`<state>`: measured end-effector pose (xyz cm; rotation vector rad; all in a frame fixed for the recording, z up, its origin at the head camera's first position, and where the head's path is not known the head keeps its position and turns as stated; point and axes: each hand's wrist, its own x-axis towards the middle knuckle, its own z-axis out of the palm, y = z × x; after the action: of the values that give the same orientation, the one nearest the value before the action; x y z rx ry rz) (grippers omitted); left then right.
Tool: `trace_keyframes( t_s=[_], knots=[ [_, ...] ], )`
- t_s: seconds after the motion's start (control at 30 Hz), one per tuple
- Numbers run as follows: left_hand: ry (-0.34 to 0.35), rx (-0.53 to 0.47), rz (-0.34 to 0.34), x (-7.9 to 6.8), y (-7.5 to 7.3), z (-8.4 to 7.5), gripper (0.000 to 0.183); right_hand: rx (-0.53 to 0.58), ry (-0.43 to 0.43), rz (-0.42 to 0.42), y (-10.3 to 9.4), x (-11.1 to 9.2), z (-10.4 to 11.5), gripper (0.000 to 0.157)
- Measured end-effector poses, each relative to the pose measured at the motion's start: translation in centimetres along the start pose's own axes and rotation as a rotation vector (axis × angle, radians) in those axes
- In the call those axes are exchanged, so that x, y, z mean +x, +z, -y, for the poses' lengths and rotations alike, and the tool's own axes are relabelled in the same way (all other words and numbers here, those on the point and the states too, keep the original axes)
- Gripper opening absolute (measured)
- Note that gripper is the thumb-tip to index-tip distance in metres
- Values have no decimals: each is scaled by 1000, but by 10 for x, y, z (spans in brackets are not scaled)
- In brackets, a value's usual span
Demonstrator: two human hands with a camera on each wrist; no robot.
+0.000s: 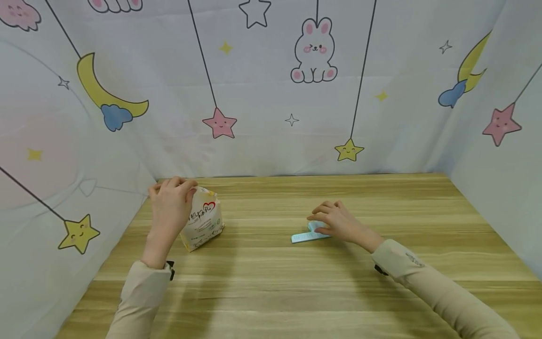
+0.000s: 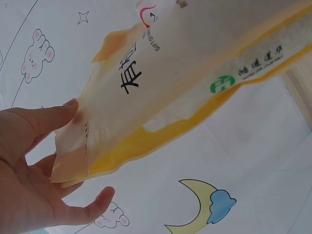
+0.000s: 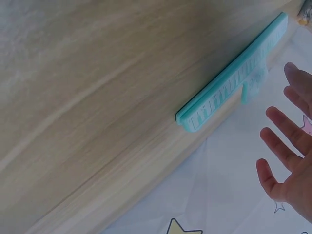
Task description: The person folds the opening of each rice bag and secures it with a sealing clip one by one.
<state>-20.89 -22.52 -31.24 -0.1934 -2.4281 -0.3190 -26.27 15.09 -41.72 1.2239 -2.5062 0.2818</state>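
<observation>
A white and yellow food bag (image 1: 205, 223) with printed lettering stands on the left side of the table. My left hand (image 1: 170, 207) pinches its top corner; the left wrist view shows the thumb on one face of the bag (image 2: 165, 83) and fingers behind it. A light teal bag clip (image 1: 302, 238) with a ruler-like pattern lies on the table, right of the bag. Over it is my right hand (image 1: 340, 223). In the right wrist view, the fingers of that hand (image 3: 297, 170) are spread beside the clip (image 3: 234, 80), with a gap between them.
The wooden table (image 1: 262, 287) ends at a white curtain (image 1: 262, 150) printed with stars, moons and rabbits, which hangs behind it and along both sides.
</observation>
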Motion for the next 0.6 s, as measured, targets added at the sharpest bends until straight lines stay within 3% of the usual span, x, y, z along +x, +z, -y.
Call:
trace_keyframes(
  t_s=[0.3, 0.6],
  knots=[
    [-2, -1, -1, 0, -1, -1, 11, -25, -8, 3, 5, -2, -3, 34],
    [2, 4, -2, -1, -1, -1, 11, -79, 1, 79, 6, -4, -2, 36]
  ],
)
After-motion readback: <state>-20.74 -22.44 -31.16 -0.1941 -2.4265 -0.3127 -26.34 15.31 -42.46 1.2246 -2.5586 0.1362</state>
